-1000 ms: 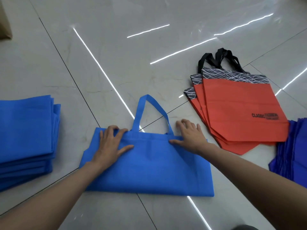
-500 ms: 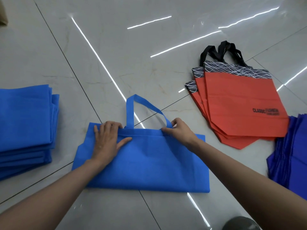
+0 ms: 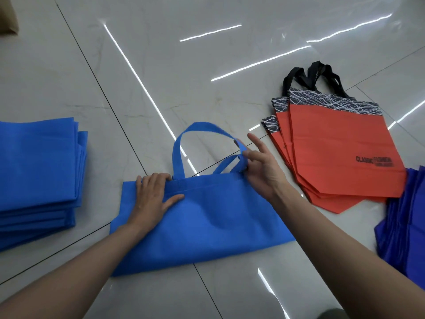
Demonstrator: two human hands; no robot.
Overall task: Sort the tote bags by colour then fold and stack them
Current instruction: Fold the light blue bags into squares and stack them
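On the tiled floor (image 3: 161,65), at the middle of the view, a blue tote bag (image 3: 207,226) lies flat with its handle straps (image 3: 200,127) toward 12 o'clock. The left hand (image 3: 153,196) lies on the top hem near the bag's 10 o'clock corner, fingers straight, palm pressing the fabric down. The right hand (image 3: 262,171), at the bag's 1 o'clock, pinches the straps between thumb and finger, with its other fingers spread and raised. At 9 o'clock sits a stack of folded blue bags (image 3: 36,166). At 2 o'clock, red bags (image 3: 340,153) with black patterned tops lie fanned and overlapping. At 4 o'clock, dark blue bags (image 3: 404,217) are piled at the frame's edge.
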